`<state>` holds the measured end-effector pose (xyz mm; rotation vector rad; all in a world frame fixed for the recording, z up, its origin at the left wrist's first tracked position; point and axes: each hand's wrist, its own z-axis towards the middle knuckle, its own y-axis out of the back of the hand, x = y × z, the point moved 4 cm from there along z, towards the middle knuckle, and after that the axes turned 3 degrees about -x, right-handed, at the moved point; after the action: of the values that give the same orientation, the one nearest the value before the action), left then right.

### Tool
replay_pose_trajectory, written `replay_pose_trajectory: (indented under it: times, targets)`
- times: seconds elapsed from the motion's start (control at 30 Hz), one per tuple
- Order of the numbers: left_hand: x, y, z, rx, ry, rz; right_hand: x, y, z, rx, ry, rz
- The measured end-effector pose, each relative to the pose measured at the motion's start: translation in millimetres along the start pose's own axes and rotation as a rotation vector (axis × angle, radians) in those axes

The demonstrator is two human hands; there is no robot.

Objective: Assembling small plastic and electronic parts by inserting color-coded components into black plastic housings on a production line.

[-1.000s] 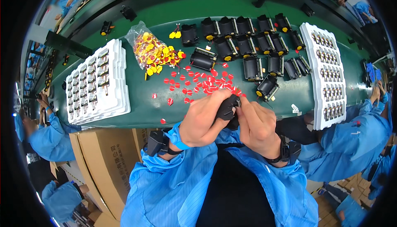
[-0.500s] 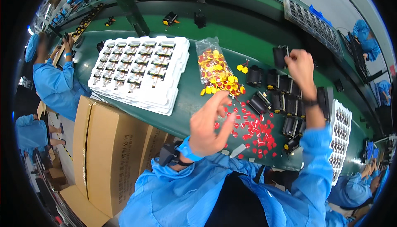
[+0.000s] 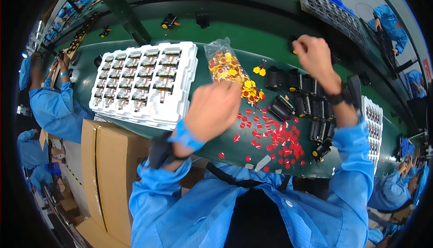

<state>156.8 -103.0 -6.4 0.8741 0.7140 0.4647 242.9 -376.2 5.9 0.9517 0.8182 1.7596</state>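
Note:
My left hand (image 3: 214,110) is closed with bent fingers beside a pile of yellow-and-red round pieces (image 3: 248,88). Whatever its fingertips pinch is hidden. These pieces spill from a clear plastic bag (image 3: 217,49). My right hand (image 3: 315,60) is raised at the far right with curled fingers, next to a dark part with a yellow spot (image 3: 294,46). The hand partly covers this part, and I cannot make out what the fingers hold. Several black housings (image 3: 282,108) stand grouped between the pile and my right forearm. Red round stickers (image 3: 282,142) lie scattered nearer to me.
White trays (image 3: 180,103) of small circuit parts are stacked left on the green table, with cardboard boxes (image 3: 117,171) below. Another white tray (image 3: 372,130) lies at the right. Across the back runs a green strip with black parts (image 3: 169,21). Co-workers in blue sit around.
My left hand has gone from spread fingers to a closed shape, over toward the bag. My right hand, which held a black housing, has shifted slightly and its fingers curl. The view has turned slightly.

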Motion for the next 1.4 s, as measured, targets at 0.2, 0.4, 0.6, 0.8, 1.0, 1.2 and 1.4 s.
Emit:
replay_pose_trajectory:
  times: [0.2, 0.4, 0.6, 0.8, 1.0, 1.2, 1.4]
  targets:
    - [34, -121, 100, 0.318, 0.069, 0.211, 123, 79, -108, -0.077, 0.408, 0.349]
    - [57, -141, 103, 0.332, 0.158, 0.171, 110, 118, -179, -0.033, 0.264, 0.655]
    - [24, -100, 80, 0.271, 0.197, 0.103, 77, 109, -217, -0.052, 0.076, 0.753]
    - [50, -145, 100, 0.205, 0.098, 0.296, 81, 94, -213, -0.031, 0.058, 0.847]
    - [56, -150, 104, 0.232, -0.189, 0.434, 85, 100, -228, -0.104, 0.154, 0.827]
    - [-49, -60, 25, 0.272, -0.007, -0.296, 77, 102, -218, -0.264, 0.082, 0.492]
    - [-125, -50, -46, 0.543, 0.134, -0.753, 86, 55, -261, 0.031, 0.113, 0.755]
